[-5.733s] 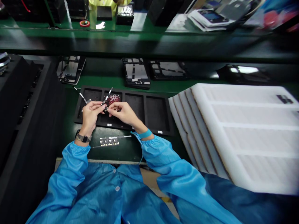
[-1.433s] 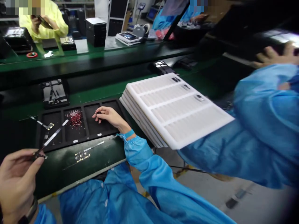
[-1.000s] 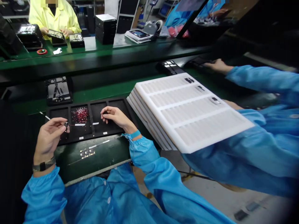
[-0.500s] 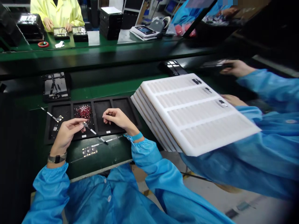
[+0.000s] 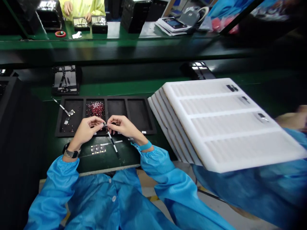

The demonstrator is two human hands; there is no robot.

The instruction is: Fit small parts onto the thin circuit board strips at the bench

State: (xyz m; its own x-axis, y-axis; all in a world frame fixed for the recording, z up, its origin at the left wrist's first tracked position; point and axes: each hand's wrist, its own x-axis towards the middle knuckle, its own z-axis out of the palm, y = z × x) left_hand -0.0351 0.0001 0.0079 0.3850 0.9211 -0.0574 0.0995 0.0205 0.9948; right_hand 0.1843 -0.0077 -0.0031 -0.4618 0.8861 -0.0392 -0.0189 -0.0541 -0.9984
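Note:
A thin black-and-white flex cable [image 5: 111, 140] with a small circuit board at its upper end is pinched between the thumb and fingers of my left hand [image 5: 89, 129]. Its tail hangs down over the green bench. My right hand [image 5: 122, 126] meets the board from the other side, thumb and fingers pressed together. Whatever tiny piece they hold is too small to make out. Both hands are over the front edge of a black compartment tray [image 5: 150, 124]. One compartment holds a heap of tiny red and white parts [image 5: 96, 109]. Several small joined circuit boards [image 5: 98, 149] lie below my hands.
Another flex cable [image 5: 64, 108] lies across the tray's left compartment. To the right rises a stack of white foam trays [image 5: 199, 124], beside a co-worker's blurred hand [image 5: 291, 119]. A black box [image 5: 64, 80] stands behind the tray. Across the bench sits a person in yellow [image 5: 96, 8].
My right hand has moved left from over the tray to the board in my left hand, and the two now meet. The view has shifted, and the co-worker's arm has moved.

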